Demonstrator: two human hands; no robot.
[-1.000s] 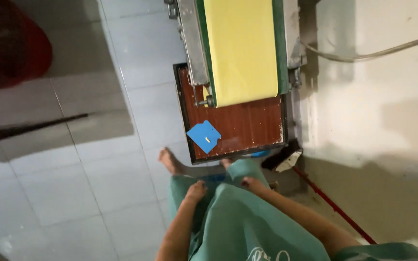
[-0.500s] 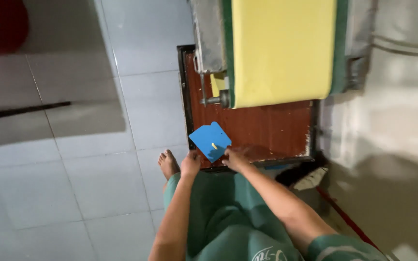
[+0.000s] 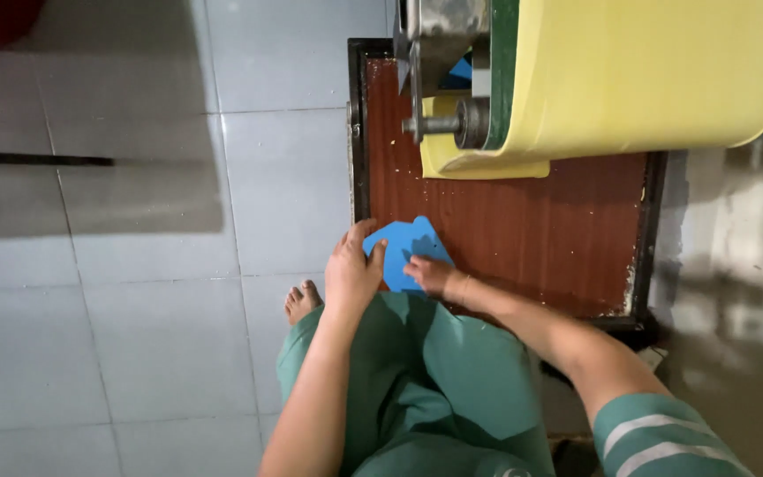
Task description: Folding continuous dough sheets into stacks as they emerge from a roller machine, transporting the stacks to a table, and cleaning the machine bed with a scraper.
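Floor (image 3: 134, 291): pale grey tiles; a bare foot (image 3: 300, 302) rests just beside the tray's near corner
Belt (image 3: 646, 71): wide yellow conveyor belt on a roller (image 3: 470, 122), overhanging the tray's far end
Tray (image 3: 532, 230): brown wood-grain board in a dark frame, crumbs scattered near its left rim
Blue card (image 3: 404, 252): flat on the tray's near-left corner, under both hands
Left hand (image 3: 352, 272): grip wrapped over the card's left edge
Right hand (image 3: 432, 274): fingertips pressing the card's near edge; whether it pinches, I cannot tell
Risk: the thin card could bend or slide off over the rim if only one hand lifts it
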